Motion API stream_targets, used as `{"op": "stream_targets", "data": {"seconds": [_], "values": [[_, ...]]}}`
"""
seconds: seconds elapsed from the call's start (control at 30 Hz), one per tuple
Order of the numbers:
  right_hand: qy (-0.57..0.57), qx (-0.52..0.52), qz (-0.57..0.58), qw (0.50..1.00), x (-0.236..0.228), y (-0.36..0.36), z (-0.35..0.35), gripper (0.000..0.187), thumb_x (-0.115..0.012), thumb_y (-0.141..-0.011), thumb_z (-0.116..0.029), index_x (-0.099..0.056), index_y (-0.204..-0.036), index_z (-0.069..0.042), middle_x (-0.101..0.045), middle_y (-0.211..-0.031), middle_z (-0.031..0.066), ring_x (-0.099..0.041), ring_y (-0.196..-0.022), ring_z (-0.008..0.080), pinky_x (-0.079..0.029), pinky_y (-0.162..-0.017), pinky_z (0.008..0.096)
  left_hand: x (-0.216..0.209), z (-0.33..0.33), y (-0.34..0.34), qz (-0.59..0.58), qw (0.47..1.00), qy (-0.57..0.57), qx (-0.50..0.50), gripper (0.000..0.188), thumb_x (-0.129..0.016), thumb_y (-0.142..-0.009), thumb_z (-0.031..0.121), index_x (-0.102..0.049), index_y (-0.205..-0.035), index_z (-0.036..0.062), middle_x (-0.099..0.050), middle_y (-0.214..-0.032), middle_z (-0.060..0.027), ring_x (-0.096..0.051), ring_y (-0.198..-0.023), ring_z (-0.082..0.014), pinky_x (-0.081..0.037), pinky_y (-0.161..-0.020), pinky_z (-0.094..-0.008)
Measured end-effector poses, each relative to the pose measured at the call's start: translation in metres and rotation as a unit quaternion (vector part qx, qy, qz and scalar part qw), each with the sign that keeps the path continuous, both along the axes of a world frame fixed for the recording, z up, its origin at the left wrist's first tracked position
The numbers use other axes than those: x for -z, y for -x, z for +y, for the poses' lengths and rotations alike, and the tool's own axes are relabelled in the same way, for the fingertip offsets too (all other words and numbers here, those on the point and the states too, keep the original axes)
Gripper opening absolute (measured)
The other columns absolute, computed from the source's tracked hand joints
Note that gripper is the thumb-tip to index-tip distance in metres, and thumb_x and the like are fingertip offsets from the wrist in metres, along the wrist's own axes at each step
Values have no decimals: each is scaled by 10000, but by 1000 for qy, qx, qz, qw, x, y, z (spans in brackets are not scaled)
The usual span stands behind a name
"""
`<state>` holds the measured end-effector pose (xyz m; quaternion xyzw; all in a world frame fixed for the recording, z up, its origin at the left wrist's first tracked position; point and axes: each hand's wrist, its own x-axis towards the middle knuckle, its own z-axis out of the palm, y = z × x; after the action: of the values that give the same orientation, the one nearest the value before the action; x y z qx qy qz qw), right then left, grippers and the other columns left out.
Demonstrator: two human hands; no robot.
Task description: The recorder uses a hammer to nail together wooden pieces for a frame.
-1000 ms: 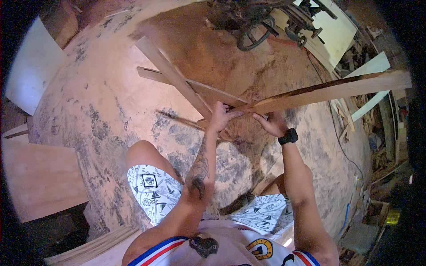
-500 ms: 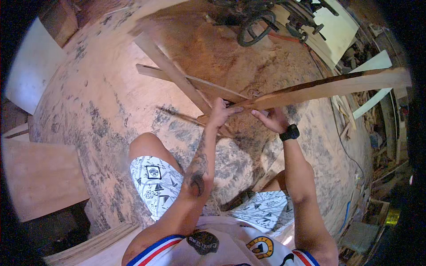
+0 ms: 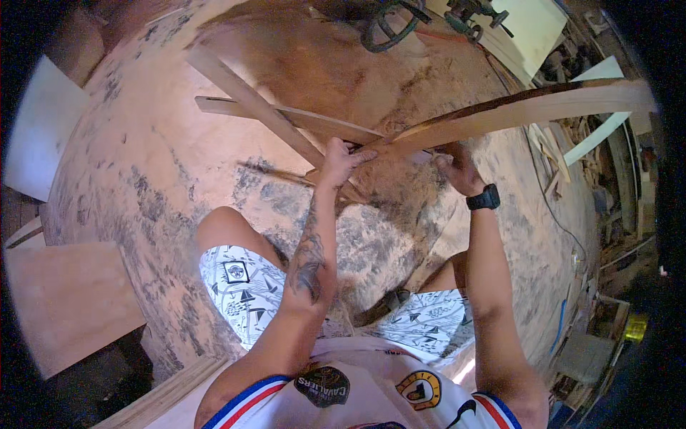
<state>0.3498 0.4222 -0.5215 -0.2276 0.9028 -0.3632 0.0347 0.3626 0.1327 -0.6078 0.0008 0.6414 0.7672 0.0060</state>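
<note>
Thin thing (image 3: 421,156) at right hand (image 3: 461,171) — too blurred to tell; dark machine (image 3: 466,14) partly beyond top edge

left hand (image 3: 339,163): curled in pretty snug, thumb poking out toward the right hand (image 3: 460,173)
right hand: a bit apart from the left, fingers bent, kinda shadowy so can't really make out the fingertips
left forearm (image 3: 311,250): the tattooed side, reaching up to its hand
right forearm (image 3: 493,250): also reaching out front, wrist (image 3: 473,187) angled inward
elbows: all 2 bent, set wider than the hands
</note>
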Motion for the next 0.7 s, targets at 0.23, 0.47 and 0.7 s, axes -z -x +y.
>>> {"op": "stream_targets", "data": {"seconds": [0.23,0.47,0.7], "values": [[130,-1,-52,990,-21,4,14,452,-539,-974,-426,-597,-1151,-14,-629,-1165,87,-555,-1099,208,-407,-977,342,29,-4,11,60,996,-52,44,362,-764,-781,36,-635,-1109,-48,-699,-1035,-82,-658,-917,-164,-516,-802,-311],[113,3,-32,993,-34,6,26,365,-504,-991,-306,-583,-1194,-13,-617,-1208,104,-553,-1100,217,-417,-965,339,-12,-5,14,71,996,-9,57,435,-775,-745,30,-624,-1142,-67,-686,-1088,-113,-644,-1017,-214,-504,-895,-343],[83,74,7,994,-29,-5,22,334,-504,-970,-291,-636,-1081,-4,-651,-1000,108,-588,-878,204,-482,-762,352,-2,-5,-4,43,998,-9,44,453,-705,-736,-60,-593,-1175,-44,-637,-1173,-105,-600,-1103,-223,-464,-981,-358]]}}
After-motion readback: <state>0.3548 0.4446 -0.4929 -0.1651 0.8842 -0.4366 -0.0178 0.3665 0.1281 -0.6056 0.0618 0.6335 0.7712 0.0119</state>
